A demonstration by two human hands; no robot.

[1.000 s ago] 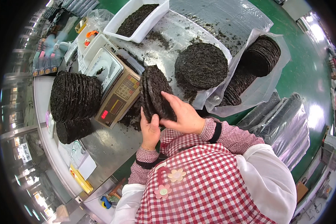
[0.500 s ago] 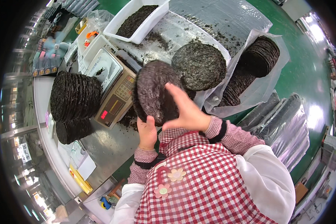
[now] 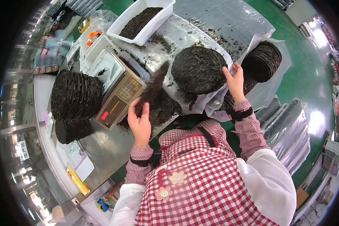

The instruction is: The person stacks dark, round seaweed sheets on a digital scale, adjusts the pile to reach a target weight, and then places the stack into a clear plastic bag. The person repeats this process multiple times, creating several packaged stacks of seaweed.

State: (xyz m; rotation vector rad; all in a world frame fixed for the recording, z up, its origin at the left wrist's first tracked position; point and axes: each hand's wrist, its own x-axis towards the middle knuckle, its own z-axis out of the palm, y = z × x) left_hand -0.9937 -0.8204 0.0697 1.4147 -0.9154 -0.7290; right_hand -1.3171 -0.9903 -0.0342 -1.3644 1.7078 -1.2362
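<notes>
- My left hand (image 3: 140, 125) pinches a blurred, tilted dark disc (image 3: 155, 83) beside the scale (image 3: 118, 98).
- My right hand (image 3: 235, 84), fingers spread, gripping nothing, is at the round stack's (image 3: 197, 69) edge.
- Scale: red digits (image 3: 105, 115) lit, keys (image 3: 132, 86) unreadably small.

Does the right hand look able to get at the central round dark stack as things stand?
Probably yes: the right hand is open beside the central round dark stack, with nothing visible between them; the left hand holds a dark disc to the stack's left.
</notes>
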